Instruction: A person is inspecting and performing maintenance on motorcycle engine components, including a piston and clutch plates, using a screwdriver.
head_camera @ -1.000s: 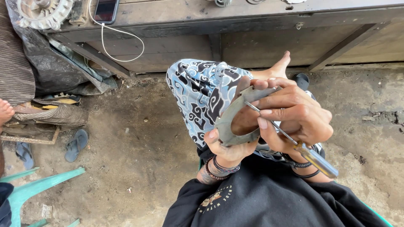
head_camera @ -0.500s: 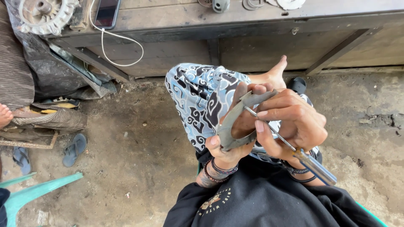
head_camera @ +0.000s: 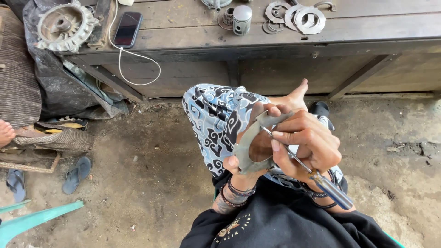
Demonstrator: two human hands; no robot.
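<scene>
While the person sits over a dirt floor with one knee drawn up, both hands meet just above the lap.

Left hand: the left hand [head_camera: 248, 158] is curled around a flat grey metal ring plate [head_camera: 250, 142], thumb on its lower edge and fingers behind it, holding it tilted on edge.
Right hand: the right hand [head_camera: 305, 147] is closed around a screwdriver [head_camera: 303, 167], fingers pinching the thin shaft near the tip while the silvery handle sticks out toward the wrist.
Tool tip: the point rests against the upper part of the ring plate.
Ring plate's place: in front of the patterned blue-and-white trouser knee [head_camera: 213, 115], held between the two hands, well apart from the table.
Wrists: dark beaded bracelets [head_camera: 236, 193] on the left one.
Table: a worn wooden table [head_camera: 367, 32] stands beyond the knee, carrying a small metal cylinder [head_camera: 242, 18], several flat metal rings [head_camera: 298, 16] and a dark phone [head_camera: 127, 28] with a white cable hanging off the edge.
Left side: a round finned metal housing [head_camera: 64, 25] sits on dark sheeting; blue sandals [head_camera: 77, 173] lie on the floor.
</scene>
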